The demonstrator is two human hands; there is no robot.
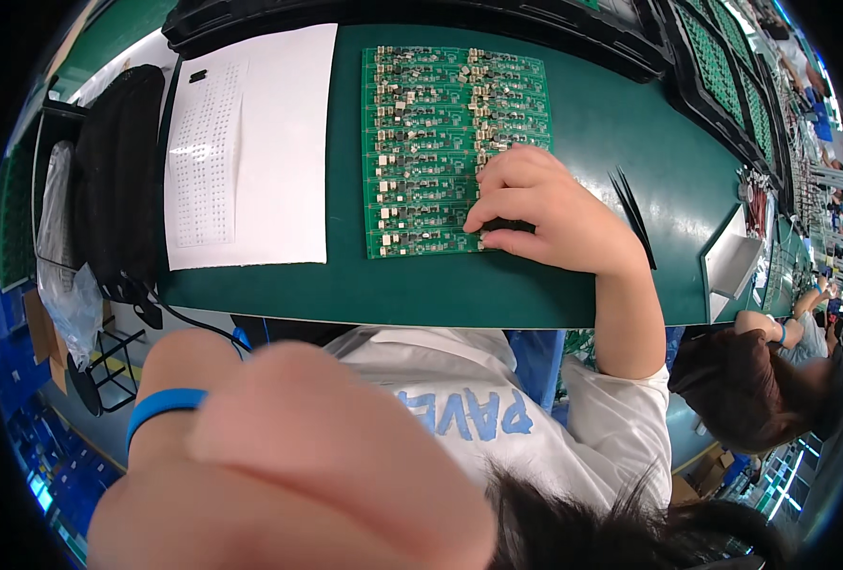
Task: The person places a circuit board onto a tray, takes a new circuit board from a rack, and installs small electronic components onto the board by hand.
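right hand (pixel 545 209) – fingers curled, tips pressed on circuit board panel (pixel 431 142) lying flat on green table (pixel 631 133) | left hand (pixel 298 456) – blurred, close to camera, finger state unclear | advice: press evenly, keep panel flat beside white sheet (pixel 269 142)

i see a white sheet (pixel 279 142) with a clear dotted label strip (pixel 205 152) left of the board.

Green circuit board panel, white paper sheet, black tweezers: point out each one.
green circuit board panel (pixel 421 142), head view, on its populated middle.
white paper sheet (pixel 284 142), head view, on its blank right half.
black tweezers (pixel 633 214), head view, mid-length on the prongs.
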